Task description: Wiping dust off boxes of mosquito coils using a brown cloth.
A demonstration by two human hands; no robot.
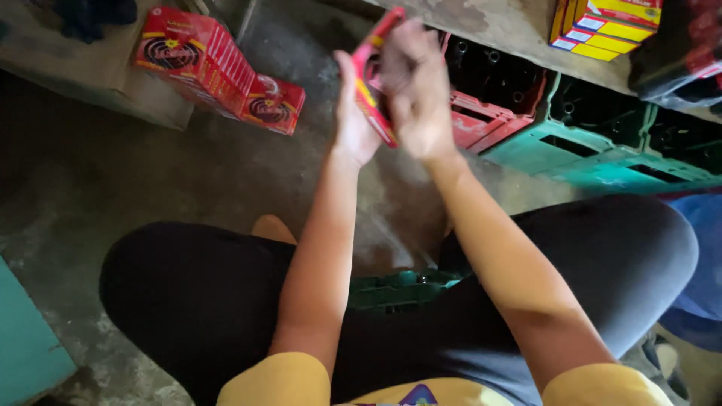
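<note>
While both palms are pressing the flat red box (374,79) between them, the left hand (352,120) and right hand (417,90) are doing best by squeezing evenly, fingers flat.

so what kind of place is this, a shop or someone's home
Probably a small shop's stockroom. Stacked red cartons sit on a bare concrete floor, bottle crates stand under a shelf, and both the left hand and right hand hold a flat red box.
</note>
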